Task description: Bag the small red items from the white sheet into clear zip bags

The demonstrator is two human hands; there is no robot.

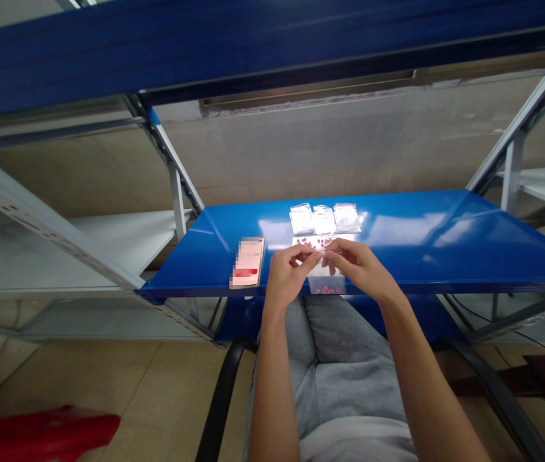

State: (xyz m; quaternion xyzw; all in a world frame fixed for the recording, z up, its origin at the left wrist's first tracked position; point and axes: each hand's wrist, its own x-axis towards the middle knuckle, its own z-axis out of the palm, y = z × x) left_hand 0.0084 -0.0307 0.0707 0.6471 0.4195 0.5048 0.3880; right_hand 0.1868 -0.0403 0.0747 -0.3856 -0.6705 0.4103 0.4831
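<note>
We could read nothing: the phone (247, 262) on the blue metal shelf (411, 237) had a pixelated screen, and the small clear bags (302, 219) showed no legible print.

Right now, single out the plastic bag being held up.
The clear bag pinched by the left hand and right hand, red beads at its bottom; three others lie on the blue shelf.

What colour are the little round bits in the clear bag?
The round bits look pinkish red, best in the head view.
</note>
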